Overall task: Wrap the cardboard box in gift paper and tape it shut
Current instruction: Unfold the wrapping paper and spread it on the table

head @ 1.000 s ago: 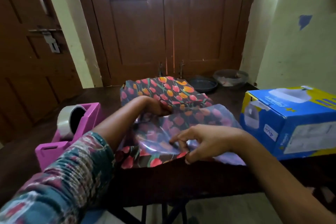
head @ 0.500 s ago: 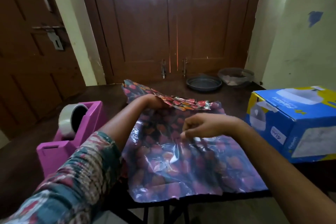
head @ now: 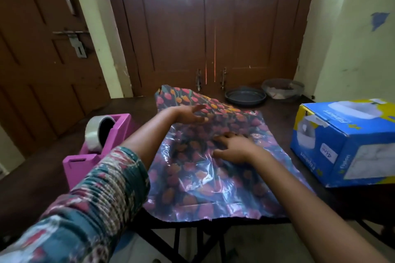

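Observation:
A glossy gift paper (head: 203, 181) printed with tulips lies spread over the dark table (head: 42, 188), its near edge reaching the table's front. Its far part is still raised in a fold. My left hand (head: 190, 114) hovers with straight fingers at that raised fold. My right hand (head: 233, 147) lies flat on the middle of the sheet, fingers spread. The blue and yellow cardboard box (head: 350, 141) stands on the table to the right of the paper, apart from both hands. A pink tape dispenser (head: 100, 145) with a roll of clear tape sits left of the paper.
A dark round pan (head: 245, 97) and a clear bowl (head: 282, 89) sit at the table's far right. Brown wooden doors stand behind the table. A yellowish wall rises close to the right of the box.
The folded paper has been opened out toward me and now lies flat. My right hand let go of its pinch and flattened onto the sheet. My left hand opened at the far fold.

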`<state>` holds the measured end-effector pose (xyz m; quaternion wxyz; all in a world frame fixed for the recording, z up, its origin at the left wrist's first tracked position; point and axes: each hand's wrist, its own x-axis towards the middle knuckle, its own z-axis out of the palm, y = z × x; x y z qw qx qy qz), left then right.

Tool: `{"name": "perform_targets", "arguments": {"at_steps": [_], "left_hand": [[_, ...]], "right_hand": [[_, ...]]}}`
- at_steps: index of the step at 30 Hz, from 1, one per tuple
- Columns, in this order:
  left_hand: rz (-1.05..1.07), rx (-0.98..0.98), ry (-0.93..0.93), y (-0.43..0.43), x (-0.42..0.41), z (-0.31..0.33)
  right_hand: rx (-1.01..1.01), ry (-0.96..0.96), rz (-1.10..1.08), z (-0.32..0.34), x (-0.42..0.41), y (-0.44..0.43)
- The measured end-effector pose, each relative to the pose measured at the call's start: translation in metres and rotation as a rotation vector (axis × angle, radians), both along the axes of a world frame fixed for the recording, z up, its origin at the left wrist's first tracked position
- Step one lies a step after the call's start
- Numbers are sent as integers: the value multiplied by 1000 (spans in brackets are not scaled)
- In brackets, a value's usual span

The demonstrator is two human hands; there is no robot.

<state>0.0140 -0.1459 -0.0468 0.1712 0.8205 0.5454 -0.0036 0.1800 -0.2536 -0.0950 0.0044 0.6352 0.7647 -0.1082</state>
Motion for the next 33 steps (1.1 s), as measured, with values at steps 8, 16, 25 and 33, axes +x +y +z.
{"name": "perform_targets", "arguments": {"at_steps": [8,16,25,33], "left_hand": [[24,-10,138,4,-12,-36],[56,-30,102,23,-26,-16],[-9,98,201,80,-11,-36],[3,-5,105,90,-12,-53]], "right_hand": [[195,-78,-72,16,-2,16],[235,-76,-49,17,0,76],[60,-68,-219,7,14,135],[70,9,-402,-23,15,116]]}}
